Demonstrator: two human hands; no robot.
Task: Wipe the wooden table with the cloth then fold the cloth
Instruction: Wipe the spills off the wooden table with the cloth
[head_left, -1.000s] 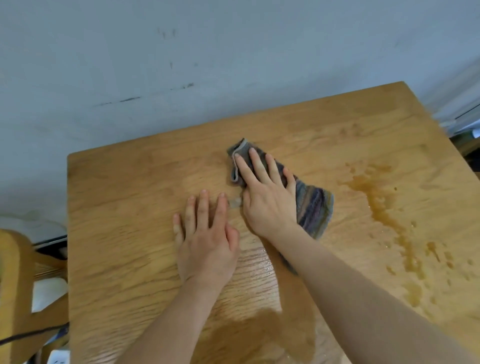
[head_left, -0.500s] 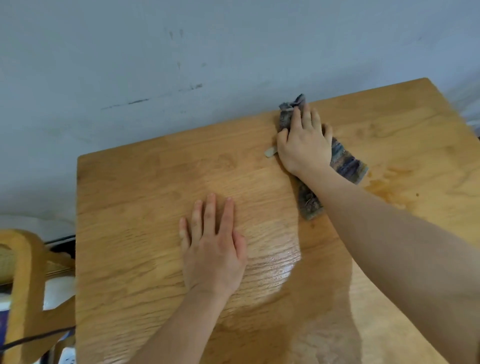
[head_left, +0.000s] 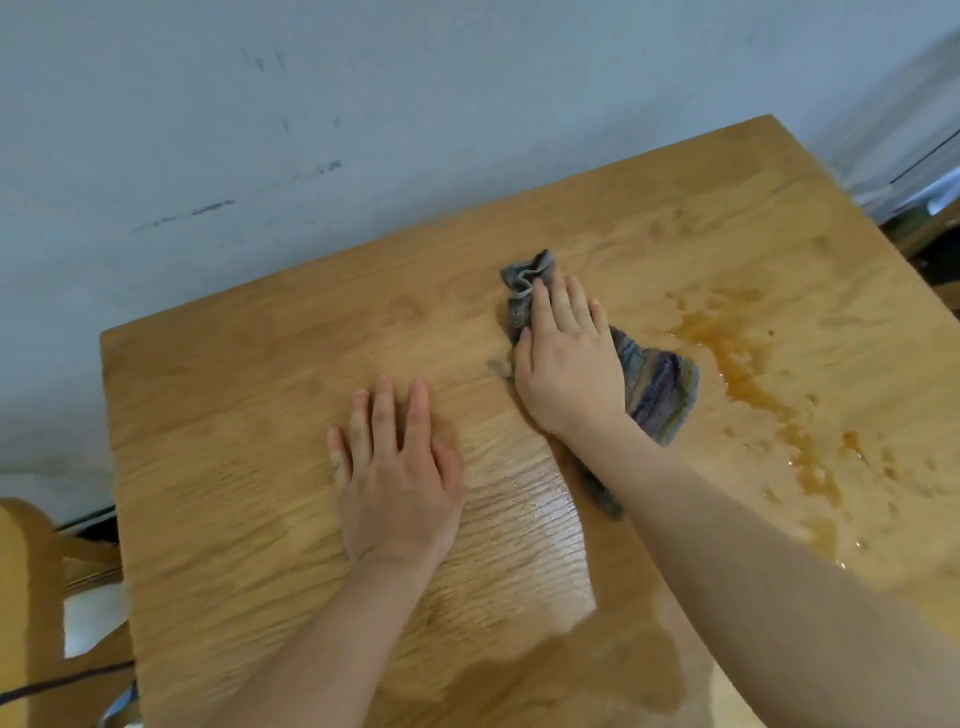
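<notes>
Wooden table (head_left: 234, 415), light grain, wet in places.

Bears a crumpled striped cloth (head_left: 657, 387) right of centre, pressed down under the right hand (head_left: 569, 369) with fingers laid straight over it. Bears also the left hand (head_left: 397, 478), palm down on bare wood just left of the cloth. Streaked with a brown spill (head_left: 748, 374) right of the cloth, trailing in puddles and drops toward the near right edge. Shines with a wet patch (head_left: 519, 525) between the two forearms.
</notes>
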